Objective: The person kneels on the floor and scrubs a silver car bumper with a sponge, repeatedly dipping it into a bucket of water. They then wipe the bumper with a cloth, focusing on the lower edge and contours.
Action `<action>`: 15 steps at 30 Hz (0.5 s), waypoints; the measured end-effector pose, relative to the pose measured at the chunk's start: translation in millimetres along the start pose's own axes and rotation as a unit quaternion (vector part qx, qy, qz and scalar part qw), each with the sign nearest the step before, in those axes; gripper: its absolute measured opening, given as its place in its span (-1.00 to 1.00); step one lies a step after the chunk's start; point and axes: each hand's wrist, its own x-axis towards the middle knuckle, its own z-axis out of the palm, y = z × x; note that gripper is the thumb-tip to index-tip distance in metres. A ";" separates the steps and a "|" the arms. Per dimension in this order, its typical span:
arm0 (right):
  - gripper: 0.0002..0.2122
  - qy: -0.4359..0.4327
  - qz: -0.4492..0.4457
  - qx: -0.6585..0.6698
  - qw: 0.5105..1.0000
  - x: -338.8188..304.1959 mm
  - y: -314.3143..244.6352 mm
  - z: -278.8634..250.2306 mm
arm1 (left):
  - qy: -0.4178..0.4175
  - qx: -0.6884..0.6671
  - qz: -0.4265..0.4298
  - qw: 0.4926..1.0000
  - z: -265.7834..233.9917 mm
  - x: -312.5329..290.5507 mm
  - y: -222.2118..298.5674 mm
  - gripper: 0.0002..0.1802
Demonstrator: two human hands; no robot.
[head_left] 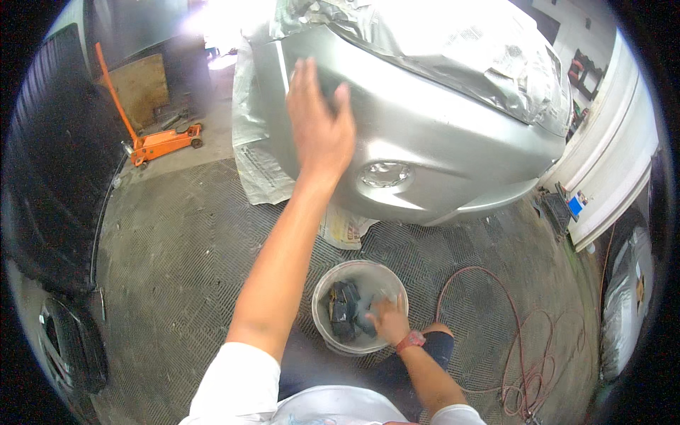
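My left hand (320, 127) lies flat with its fingers stretched out against the silver-grey front bumper (439, 131) of a car, near its left corner. Nothing shows in that hand. Low in the middle stands a round whitish bucket (320, 333) with cloudy grey water and a dark, wrapped-looking bundle (343, 312) in it. Over the bucket's right side, my right hand (389, 321) reaches in with its fingers bent. A small dark grey piece touches the fingertips; its kind is unclear. A red watch (411, 341) is on my right wrist.
Masking film (453, 53) covers the car above the bumper, and masking paper (258, 166) hangs at its left side. An orange floor jack (166, 145) stands at the far left. A reddish hose (520, 340) lies coiled on the patterned floor. A tyre (71, 347) is at lower left.
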 end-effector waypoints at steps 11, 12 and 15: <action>-0.66 0.021 0.137 0.122 0.983 -6.9 -1.5 12.0 | -0.021 0.028 -0.017 0.999 84.4 7.1 3.5 -0.14; -0.65 0.019 0.134 0.131 0.982 -2.0 -1.4 12.5 | -0.039 -0.014 -0.089 0.995 68.6 44.5 -10.3 -0.16; -0.63 0.006 0.131 0.158 0.979 1.0 -10.6 13.1 | -0.055 -0.050 -0.117 0.990 44.5 111.3 -49.5 -0.18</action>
